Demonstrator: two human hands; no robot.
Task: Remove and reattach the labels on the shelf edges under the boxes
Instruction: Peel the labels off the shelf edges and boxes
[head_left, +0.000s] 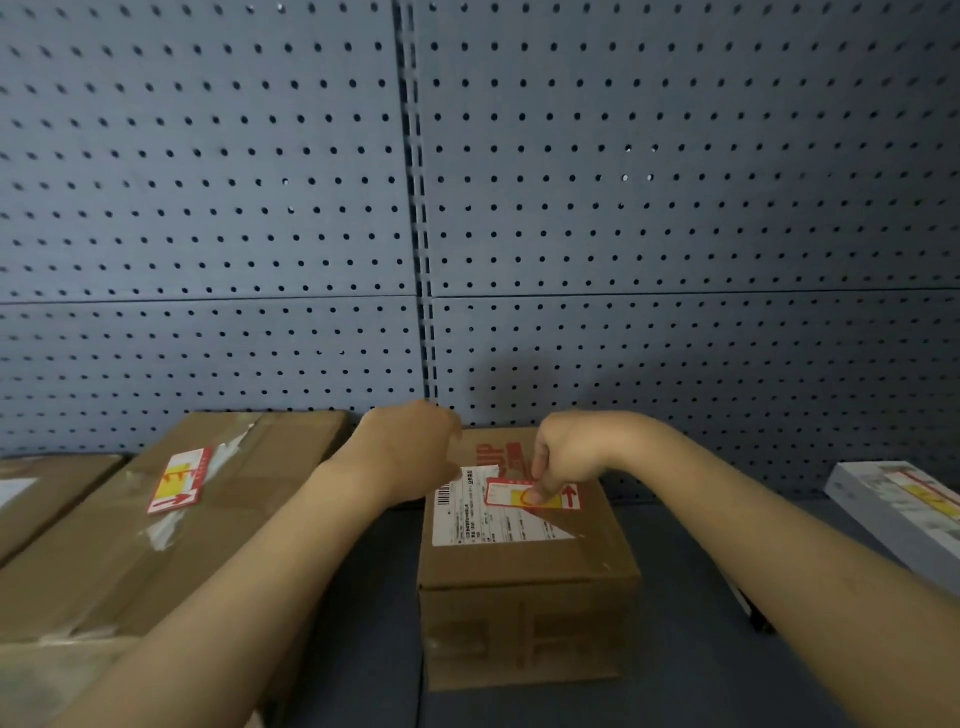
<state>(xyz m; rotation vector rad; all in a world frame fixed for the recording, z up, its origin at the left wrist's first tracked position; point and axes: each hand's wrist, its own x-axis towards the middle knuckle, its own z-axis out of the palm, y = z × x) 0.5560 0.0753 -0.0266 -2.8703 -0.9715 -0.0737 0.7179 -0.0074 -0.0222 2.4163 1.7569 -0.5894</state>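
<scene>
Both bare forearms reach forward; right hand (563, 457) pinches the red-and-yellow label (532, 495) atop the small brown cardboard box (524, 587), left hand (415, 447) curled closed at its ten o'clock corner.

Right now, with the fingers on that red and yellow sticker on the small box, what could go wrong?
1. The right hand pinches the red and yellow label, which lies over the white shipping label. A hard pull might tear either one.

2. The left hand rests at the small box's back corner. If that hold is loose, tugging could slide the box on the shelf.
</scene>
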